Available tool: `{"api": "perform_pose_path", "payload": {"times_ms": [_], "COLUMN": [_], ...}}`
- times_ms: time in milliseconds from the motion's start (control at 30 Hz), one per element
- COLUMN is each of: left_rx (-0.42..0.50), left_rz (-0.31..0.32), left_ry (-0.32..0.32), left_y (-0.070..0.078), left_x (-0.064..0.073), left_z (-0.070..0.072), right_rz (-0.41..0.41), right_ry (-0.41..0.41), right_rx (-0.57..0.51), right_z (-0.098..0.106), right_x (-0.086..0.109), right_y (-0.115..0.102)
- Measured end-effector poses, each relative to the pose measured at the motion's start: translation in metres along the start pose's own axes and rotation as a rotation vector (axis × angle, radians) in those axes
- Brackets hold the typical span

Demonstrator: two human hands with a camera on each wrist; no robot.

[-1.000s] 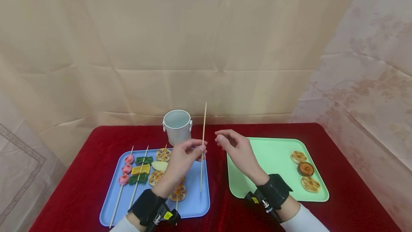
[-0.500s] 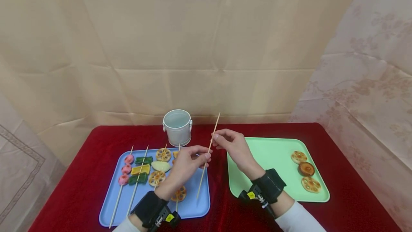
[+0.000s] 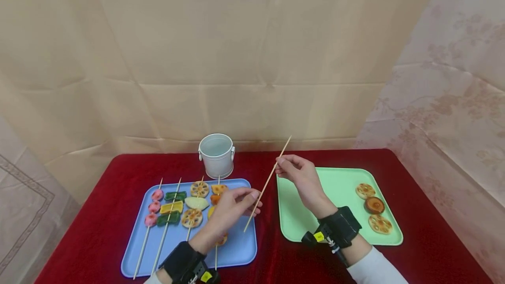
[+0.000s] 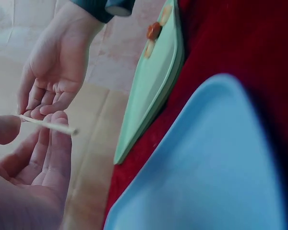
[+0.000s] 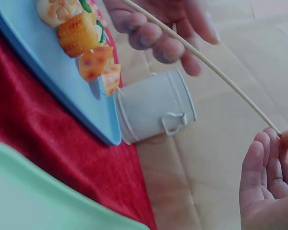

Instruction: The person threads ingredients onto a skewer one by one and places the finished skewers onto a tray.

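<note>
My right hand (image 3: 301,179) pinches a thin bamboo skewer (image 3: 272,173) between thumb and fingertips, nearer its upper end. The skewer slants over the gap between the two trays, bare along its visible length. Around its lower part is my left hand (image 3: 232,209), above the blue tray (image 3: 246,249). In the right wrist view the left thumb stands apart from the skewer (image 5: 221,72), which crosses in front of the loosely bent left fingers (image 5: 156,40). The left wrist view has the skewer's near end (image 4: 62,128) beside the left fingertips. Whether the left fingers touch it is hard to tell.
Several loaded skewers lie on the blue tray, with pink balls (image 3: 154,207), green and yellow pieces (image 3: 171,207), and lotus slices (image 3: 192,218). A white bucket (image 3: 217,157) stands behind it. The green tray (image 3: 331,218) carries two lotus slices (image 3: 380,224) and a brown mushroom cap (image 3: 374,205).
My right hand came to the skewer, took it in a pinch and moved it right. The skewer went from nearly upright to slanting. The left fingers have loosened around it.
</note>
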State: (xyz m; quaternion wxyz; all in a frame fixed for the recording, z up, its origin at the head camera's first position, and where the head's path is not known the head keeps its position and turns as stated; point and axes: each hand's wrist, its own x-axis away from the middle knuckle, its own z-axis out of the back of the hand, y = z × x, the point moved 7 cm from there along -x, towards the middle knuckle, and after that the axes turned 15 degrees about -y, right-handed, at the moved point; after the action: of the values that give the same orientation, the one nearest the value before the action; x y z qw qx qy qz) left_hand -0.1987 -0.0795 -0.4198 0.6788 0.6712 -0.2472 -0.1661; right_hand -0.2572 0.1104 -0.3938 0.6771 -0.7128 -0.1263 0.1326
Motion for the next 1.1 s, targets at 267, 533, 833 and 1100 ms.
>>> {"api": "perform_pose_path", "payload": {"times_ms": [267,533,833,1100], "left_rx": [0.024,0.038,0.135,0.150], "left_rz": [0.071,0.081,0.028,0.064], "left_ry": [0.073,0.077,0.006,-0.016], "left_y": [-0.010,-0.018,-0.026,-0.032], "left_x": [0.005,0.007,0.021,0.030], "left_z": [-0.002,-0.003,0.000,0.004], "right_rz": [-0.019,-0.048,-0.077,-0.219], "right_ry": [0.027,0.058,0.154,0.162], "right_rx": [-0.009,0.377,1.032,1.230], "right_z": [0.007,0.045,0.122,0.179], "right_x": [0.007,0.022,0.062,0.085], "right_y": [0.009,0.002,-0.014,-0.005]}}
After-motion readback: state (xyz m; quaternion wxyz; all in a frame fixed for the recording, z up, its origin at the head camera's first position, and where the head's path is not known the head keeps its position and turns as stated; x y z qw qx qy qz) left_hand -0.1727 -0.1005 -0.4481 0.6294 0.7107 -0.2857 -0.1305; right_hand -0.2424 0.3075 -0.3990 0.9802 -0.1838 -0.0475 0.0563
